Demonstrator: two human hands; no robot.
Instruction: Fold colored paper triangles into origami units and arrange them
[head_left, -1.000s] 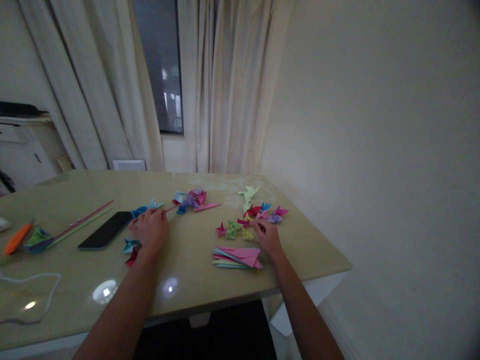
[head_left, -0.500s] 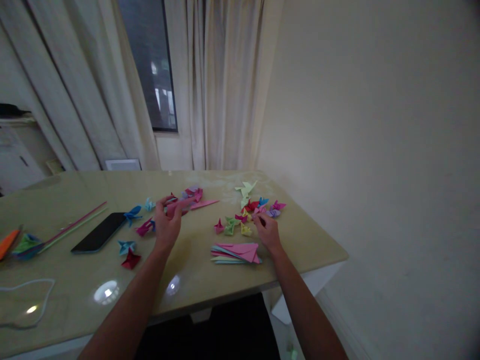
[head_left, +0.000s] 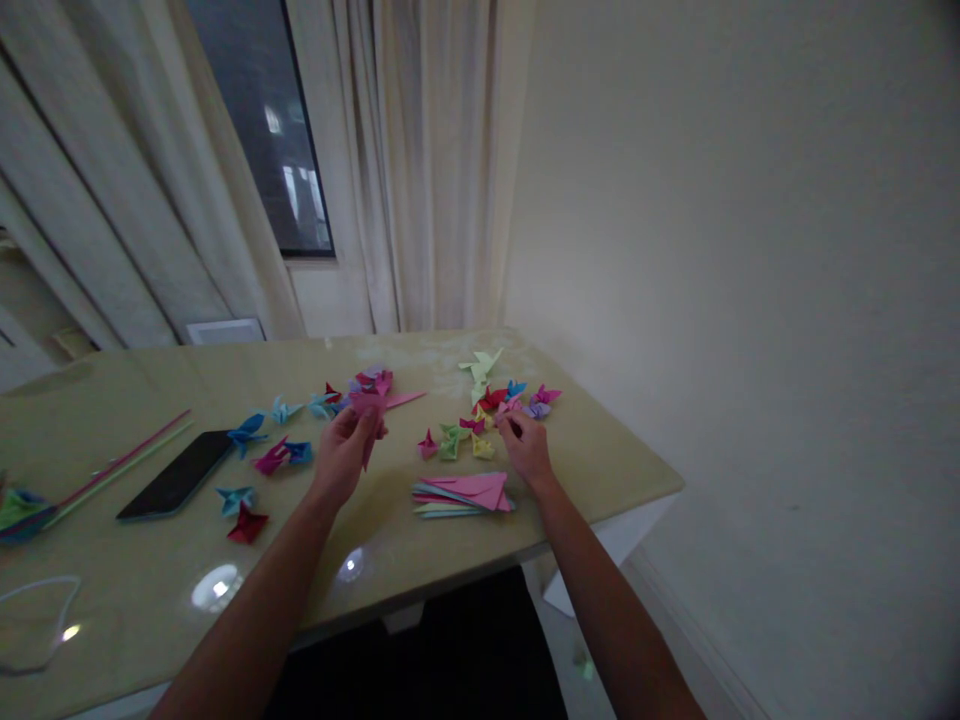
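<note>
Head view: left of the stack (head_left: 465,493), my left hand (head_left: 343,458) pinches pink paper (head_left: 369,403), folded, tapering; beyond the stack, my right hand (head_left: 529,448) bunches, hold unclear.

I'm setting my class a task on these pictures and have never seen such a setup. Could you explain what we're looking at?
There is no robot here: a person works with two bare hands. Every picture comes from one camera worn on the head, looking forward and down, so the forearms rise from the bottom edge.

The left hand holds a piece of folded pink paper. The fingertips of the right hand are together beside a colourful cluster; whether they grip anything is too small to tell.

On the pale table lie many folded paper shapes, such as a dark red shape and a pale green shape. A stack of folded paper lies between the forearms, and what looks like a phone lies further left.
</note>
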